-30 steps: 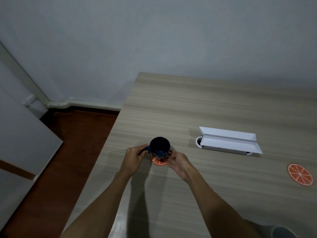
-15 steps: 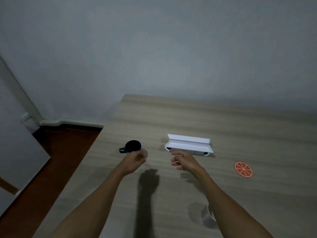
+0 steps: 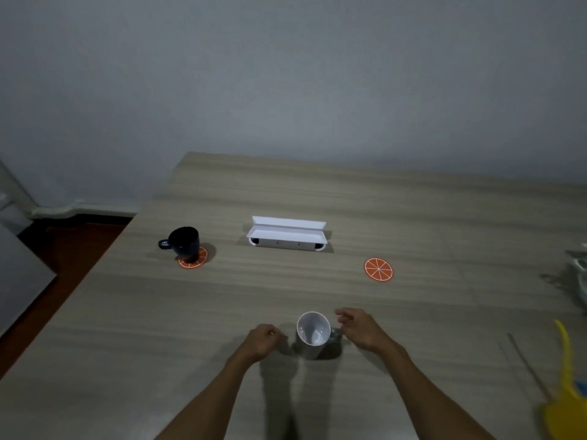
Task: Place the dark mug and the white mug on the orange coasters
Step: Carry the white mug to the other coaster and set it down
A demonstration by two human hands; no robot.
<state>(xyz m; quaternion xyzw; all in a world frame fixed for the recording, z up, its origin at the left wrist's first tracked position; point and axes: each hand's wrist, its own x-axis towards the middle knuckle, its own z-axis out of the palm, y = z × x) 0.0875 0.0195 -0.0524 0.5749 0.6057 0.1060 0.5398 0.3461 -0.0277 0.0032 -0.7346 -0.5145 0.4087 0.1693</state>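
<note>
The dark mug point(image 3: 183, 243) stands upright on the left orange coaster point(image 3: 194, 259), handle pointing left. A second orange coaster point(image 3: 378, 269) lies bare to the right. The white mug point(image 3: 313, 334) stands near the table's front, its handle turned right. My left hand point(image 3: 261, 341) hovers just left of the white mug with fingers loosely curled, holding nothing. My right hand point(image 3: 362, 331) is at the mug's right side, fingers apart by the handle, not visibly gripping it.
A white open box point(image 3: 287, 236) sits behind, between the two coasters. A yellow flat tool point(image 3: 567, 398) and a thin rod lie at the right front; metal items point(image 3: 579, 276) sit at the right edge. The table's left edge drops to the floor.
Both hands let go of the dark mug on the left coaster and drew back to either side of the white mug. The view shifted right and back.
</note>
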